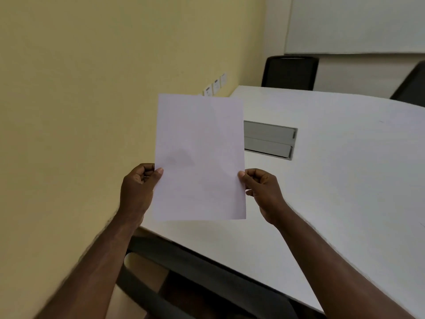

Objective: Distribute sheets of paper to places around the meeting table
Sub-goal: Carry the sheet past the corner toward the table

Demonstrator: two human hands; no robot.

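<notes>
A blank white sheet of paper (200, 157) is held upright in the air over the near left corner of the white meeting table (333, 180). My left hand (138, 189) pinches its left edge, thumb on the front. My right hand (262, 192) pinches its right edge the same way. Whether it is a single sheet or several stacked together, I cannot tell. No other paper lies on the visible tabletop.
A grey cable hatch (270, 140) is set into the tabletop behind the paper. Two black chairs stand at the far side (289, 72) and far right (411, 86). A yellow wall (92, 88) with sockets (215, 87) runs close along the left. A dark chair (195, 284) sits below the near edge.
</notes>
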